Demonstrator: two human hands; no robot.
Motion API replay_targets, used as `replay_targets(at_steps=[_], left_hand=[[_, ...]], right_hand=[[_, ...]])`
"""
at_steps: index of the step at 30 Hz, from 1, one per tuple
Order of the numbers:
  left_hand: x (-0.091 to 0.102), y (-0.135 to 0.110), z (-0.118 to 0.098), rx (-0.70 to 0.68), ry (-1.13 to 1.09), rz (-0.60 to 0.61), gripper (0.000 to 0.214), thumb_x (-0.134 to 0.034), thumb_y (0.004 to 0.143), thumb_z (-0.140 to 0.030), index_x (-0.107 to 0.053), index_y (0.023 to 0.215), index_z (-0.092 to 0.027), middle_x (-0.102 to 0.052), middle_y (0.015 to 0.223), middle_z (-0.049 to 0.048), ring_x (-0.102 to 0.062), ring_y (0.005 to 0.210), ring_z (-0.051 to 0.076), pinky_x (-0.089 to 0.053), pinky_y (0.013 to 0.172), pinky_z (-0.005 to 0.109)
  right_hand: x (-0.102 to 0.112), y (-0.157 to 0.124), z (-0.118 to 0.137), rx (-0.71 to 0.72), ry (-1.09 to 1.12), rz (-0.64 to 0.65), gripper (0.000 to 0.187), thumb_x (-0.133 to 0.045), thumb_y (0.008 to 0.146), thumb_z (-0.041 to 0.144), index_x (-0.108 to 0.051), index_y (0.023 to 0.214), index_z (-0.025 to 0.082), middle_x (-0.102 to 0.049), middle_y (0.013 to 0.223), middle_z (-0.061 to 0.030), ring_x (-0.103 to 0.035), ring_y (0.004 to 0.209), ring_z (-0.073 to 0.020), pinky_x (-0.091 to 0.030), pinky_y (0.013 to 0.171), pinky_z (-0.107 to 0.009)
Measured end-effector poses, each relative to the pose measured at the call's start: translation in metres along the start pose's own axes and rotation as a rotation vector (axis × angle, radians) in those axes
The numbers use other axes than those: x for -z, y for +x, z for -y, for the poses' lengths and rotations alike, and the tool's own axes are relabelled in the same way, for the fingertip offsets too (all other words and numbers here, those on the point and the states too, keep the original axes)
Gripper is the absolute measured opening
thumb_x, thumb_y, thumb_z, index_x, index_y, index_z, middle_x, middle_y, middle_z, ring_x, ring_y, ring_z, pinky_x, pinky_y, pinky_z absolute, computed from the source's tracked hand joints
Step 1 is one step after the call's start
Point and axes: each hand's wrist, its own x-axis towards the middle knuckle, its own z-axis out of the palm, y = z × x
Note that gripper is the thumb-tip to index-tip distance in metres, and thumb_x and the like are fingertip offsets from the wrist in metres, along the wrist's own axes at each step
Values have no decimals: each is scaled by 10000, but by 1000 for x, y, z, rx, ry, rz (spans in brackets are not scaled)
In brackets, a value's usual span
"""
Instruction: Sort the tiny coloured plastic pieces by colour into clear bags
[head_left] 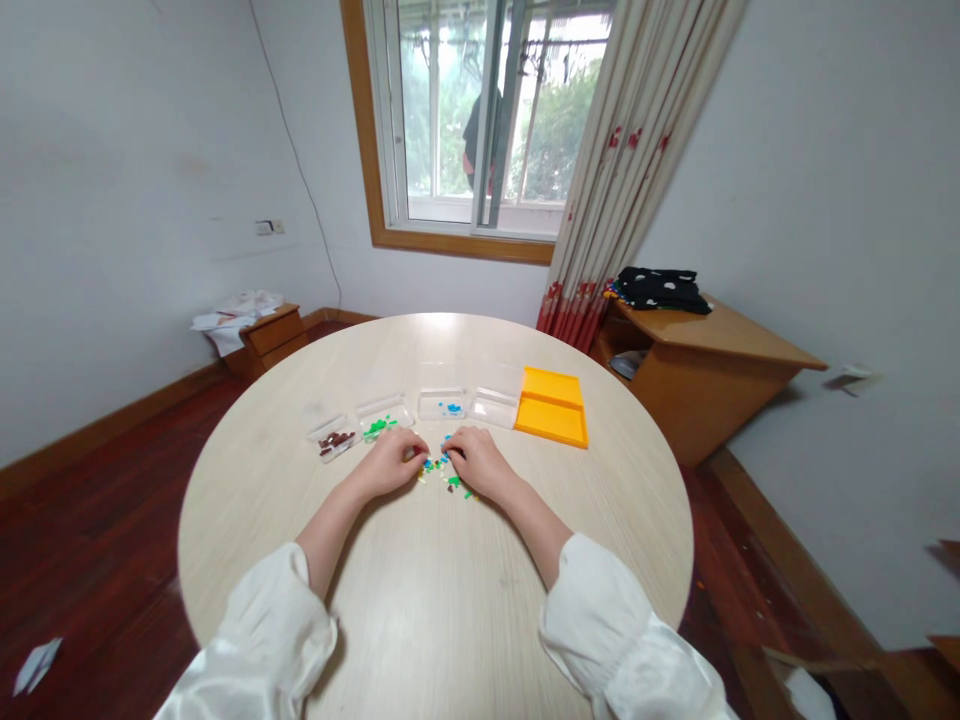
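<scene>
A loose pile of small coloured pieces (pixel 437 465), green, blue, yellow and brown, lies on the table between my hands. My left hand (pixel 394 462) is at the pile's left edge, fingers curled together; what they hold, if anything, is too small to name. On the other side my right hand (pixel 480 462) has its fingers pinched near some blue bits, and its fingertips are partly hidden. Behind the hands stand transparent boxes: one with brown pieces (pixel 327 456), one with green pieces (pixel 409 408), one with blue pieces (pixel 429 407), and another transparent box (pixel 493 408).
An open yellow case (pixel 551 418) lies to the right of the boxes on the round table (pixel 435 620). A wooden desk (pixel 720 335) with folded black cloth (pixel 664 288) stands at the right. A small cabinet (pixel 276 335) with papers is at the left, beyond the table.
</scene>
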Motion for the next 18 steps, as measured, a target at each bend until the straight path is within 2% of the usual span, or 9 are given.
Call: replay_targets(at_steps=[6, 11, 18], left_hand=[[1, 0, -3, -13, -17, 43, 147, -578, 738, -227, -704, 729, -151, -658, 706, 41, -544, 710, 151, -390, 703, 262], [2, 0, -5, -16, -32, 62, 141, -559, 723, -185, -693, 695, -154, -641, 679, 31, -536, 685, 141, -394, 700, 260], [3, -1, -8, 5, -64, 64, 132, -558, 707, -177, -668, 638, -151, -617, 622, 17, -517, 624, 127, -400, 653, 249]], right_hand=[[4, -1, 3, 46, 38, 15, 215, -537, 803, 67, -706, 887, 168, -655, 891, -54, -550, 905, -157, -336, 822, -282], [6, -2, 3, 57, 1, 79, 177, -572, 796, 111, -712, 878, 182, -638, 868, -45, -537, 901, -160, -317, 802, -285], [5, -2, 3, 54, 14, 76, 128, -588, 810, 127, -703, 846, 172, -626, 845, -45, -534, 886, -167, -322, 808, -299]])
